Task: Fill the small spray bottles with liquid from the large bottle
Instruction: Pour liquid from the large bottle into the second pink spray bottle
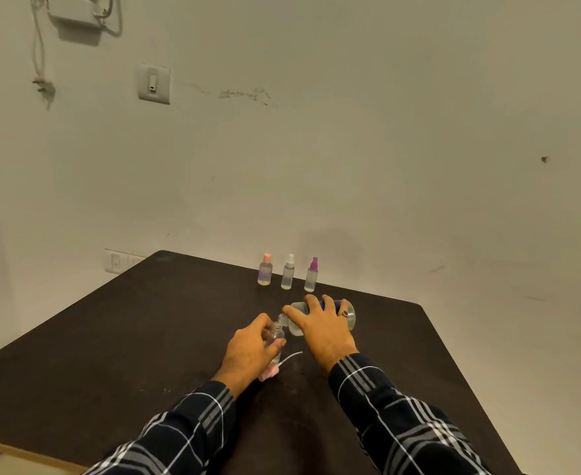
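My left hand (248, 351) is curled round the small open bottle (275, 335), thumb and fingers pinching its sides, and holds it upright on the dark table (111, 337). At its two o'clock, my right hand (323, 327) grips the large bottle (349, 315) from above with fingers wrapped over it. The bottle is tipped onto its side, mouth right at the small bottle's opening. The pink spray cap (271, 371), with its thin tube, lies at six o'clock from the small bottle, partly under my left hand. At twelve o'clock, well apart, three capped bottles stand in a row: pink-topped bottle (265, 270), white-topped bottle (288, 272), purple-topped bottle (311, 275).
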